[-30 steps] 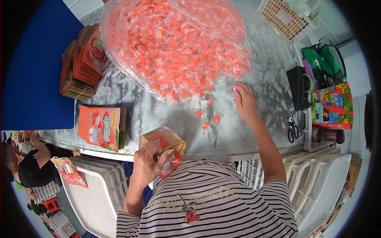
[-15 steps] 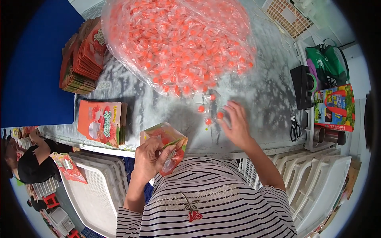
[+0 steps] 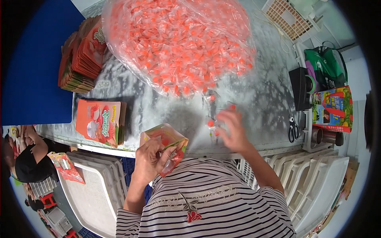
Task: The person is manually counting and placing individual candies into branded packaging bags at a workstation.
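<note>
We had the pouch [image 3: 177, 143] at the near edge of the table [image 3: 274, 91], its mouth spread upward. The left hand [image 3: 149, 156] was closed on its near side, thumb against fingers. Something red showed inside, so we judged it partly filled, but could not count the contents.

To the right, a few loose wrapped red pieces [image 3: 210, 123] lay on the table, apart from the pouch. The right hand [image 3: 234, 133] was over them, fingers loosely bent and blurred; we could not tell whether it had hold of any. Beyond was a large heap [image 3: 186, 51] in clear plastic, and to the left a short stack of pouches [image 3: 97, 123] and a taller stack [image 3: 81, 59], so by our judgement much remained.

Compared with half a second earlier, our right hand had come slightly nearer the table edge and the loose pieces had shifted; the left hand and pouch had hardly moved.
</note>
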A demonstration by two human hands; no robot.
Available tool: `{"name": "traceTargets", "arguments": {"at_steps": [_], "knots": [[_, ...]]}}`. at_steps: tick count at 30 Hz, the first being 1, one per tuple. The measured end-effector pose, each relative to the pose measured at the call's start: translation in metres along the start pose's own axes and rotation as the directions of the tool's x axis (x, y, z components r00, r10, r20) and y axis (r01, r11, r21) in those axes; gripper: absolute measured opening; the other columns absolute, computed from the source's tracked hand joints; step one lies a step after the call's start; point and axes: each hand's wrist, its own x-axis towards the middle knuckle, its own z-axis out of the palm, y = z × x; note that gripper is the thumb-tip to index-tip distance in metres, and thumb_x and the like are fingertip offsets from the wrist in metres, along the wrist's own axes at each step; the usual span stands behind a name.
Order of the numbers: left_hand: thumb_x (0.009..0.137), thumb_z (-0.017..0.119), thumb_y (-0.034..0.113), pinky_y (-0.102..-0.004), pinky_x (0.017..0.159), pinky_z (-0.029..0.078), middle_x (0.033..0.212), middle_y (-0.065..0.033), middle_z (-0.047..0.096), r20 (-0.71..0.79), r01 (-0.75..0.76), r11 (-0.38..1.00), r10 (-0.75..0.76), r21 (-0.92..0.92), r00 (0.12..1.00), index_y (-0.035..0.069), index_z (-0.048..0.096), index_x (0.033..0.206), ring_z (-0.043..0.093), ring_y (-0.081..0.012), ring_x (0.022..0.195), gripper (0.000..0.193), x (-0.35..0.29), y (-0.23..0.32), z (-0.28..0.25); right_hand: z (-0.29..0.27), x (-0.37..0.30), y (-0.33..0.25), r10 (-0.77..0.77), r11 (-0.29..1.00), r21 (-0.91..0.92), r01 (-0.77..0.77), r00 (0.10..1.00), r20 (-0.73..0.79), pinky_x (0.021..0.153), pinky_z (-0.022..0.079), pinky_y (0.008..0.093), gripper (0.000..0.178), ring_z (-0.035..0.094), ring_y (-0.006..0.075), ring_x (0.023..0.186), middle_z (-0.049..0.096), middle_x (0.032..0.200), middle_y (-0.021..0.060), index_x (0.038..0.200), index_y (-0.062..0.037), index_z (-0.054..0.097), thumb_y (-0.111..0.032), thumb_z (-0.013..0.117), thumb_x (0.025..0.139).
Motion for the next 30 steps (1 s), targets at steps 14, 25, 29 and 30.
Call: {"name": "traceTargets", "arguments": {"at_steps": [14, 25, 29, 30], "knots": [[0.079, 0.074, 0.011, -0.0307, 0.047, 0.040, 0.063, -0.0087, 0.052, 0.024, -0.011, 1.000, 0.011, -0.002, 1.000, 0.002, 0.053, 0.068, 0.050, -0.0203, 0.050, 0.026, -0.001, 0.000, 0.003, 0.032, 0.010, -0.011, 0.097, 0.950, -0.307, -0.059, 0.989, 0.110, 0.110, 0.021, 0.0524, 0.060, 0.025, 0.0401, 0.136, 0.033, 0.145, 0.0174, 0.125, -0.0135, 0.058, -0.043, 0.072, 0.074], [0.078, 0.073, 0.012, -0.0358, 0.056, 0.044, 0.067, -0.0106, 0.055, 0.089, -0.161, 0.985, 0.155, 0.064, 0.984, 0.002, 0.056, 0.072, 0.054, -0.0276, 0.061, 0.021, 0.014, 0.012, 0.002, 0.008, 0.035, -0.006, 0.417, 0.878, 0.333, -0.343, 0.890, -0.183, 0.054, 0.044, 0.0259, 0.017, 0.053, 0.0120, 0.060, 0.063, 0.087, 0.0055, 0.095, -0.0068, 0.066, -0.023, 0.066, 0.088], [0.077, 0.073, 0.013, -0.0371, 0.058, 0.044, 0.066, -0.0103, 0.053, 0.128, -0.264, 0.959, 0.251, 0.103, 0.960, 0.002, 0.054, 0.071, 0.053, -0.0292, 0.062, 0.023, 0.022, 0.021, 0.005, -0.012, 0.064, -0.063, 0.620, 0.279, 0.892, -0.355, 0.776, 0.115, 0.046, 0.037, 0.0238, 0.020, 0.043, 0.0072, 0.052, 0.064, 0.081, 0.0069, 0.098, -0.0060, 0.061, -0.025, 0.056, 0.095], [0.077, 0.073, 0.013, -0.0375, 0.059, 0.044, 0.065, -0.0099, 0.052, 0.166, -0.282, 0.952, 0.261, 0.118, 0.951, 0.003, 0.055, 0.072, 0.054, -0.0301, 0.064, 0.022, 0.023, 0.024, 0.006, -0.010, 0.073, -0.078, 0.532, 0.132, 0.969, -0.207, 0.840, 0.107, 0.045, 0.035, 0.0237, 0.019, 0.042, 0.0072, 0.051, 0.065, 0.084, 0.0084, 0.100, -0.0057, 0.059, -0.024, 0.054, 0.097]]}}
